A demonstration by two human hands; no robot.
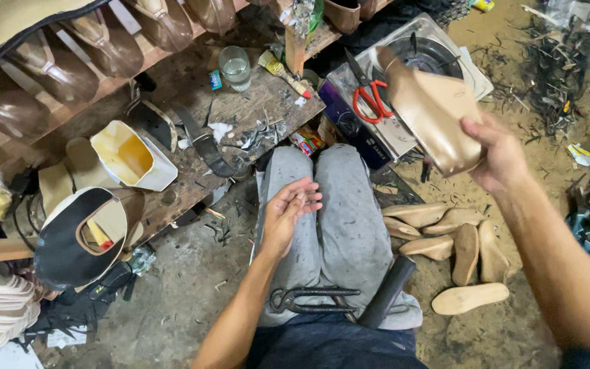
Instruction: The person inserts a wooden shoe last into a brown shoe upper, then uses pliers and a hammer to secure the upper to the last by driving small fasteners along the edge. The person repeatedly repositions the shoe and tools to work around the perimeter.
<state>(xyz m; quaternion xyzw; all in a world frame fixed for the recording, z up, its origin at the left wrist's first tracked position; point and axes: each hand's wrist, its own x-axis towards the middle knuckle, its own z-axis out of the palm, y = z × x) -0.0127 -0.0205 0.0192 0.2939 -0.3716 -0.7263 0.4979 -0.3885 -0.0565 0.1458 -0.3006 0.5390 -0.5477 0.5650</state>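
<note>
From my seat looking down, my right hand (496, 154) at the right of the frame has its grip wrapped around a tan shoe last with its upper (431, 109), lifted above the floor and tilted so the sole side faces me, I judge for inspection. My left hand (287, 212) lies palm up at centre frame over my grey trousers (339, 225), fingers loosely curled, apparently cupping something small; I cannot tell what. Black pincers (312, 299) and a dark-handled tool (387, 290) lie across my lap at lower centre, within easy reach. Loose tan soles (455, 239) lie on the floor at right centre, below the raised last. On the desk (240, 116) at upper left stand a white glue container (131, 157) and a glass (235, 68); red-handled scissors (370, 96) rest on a stove at upper centre.
</note>
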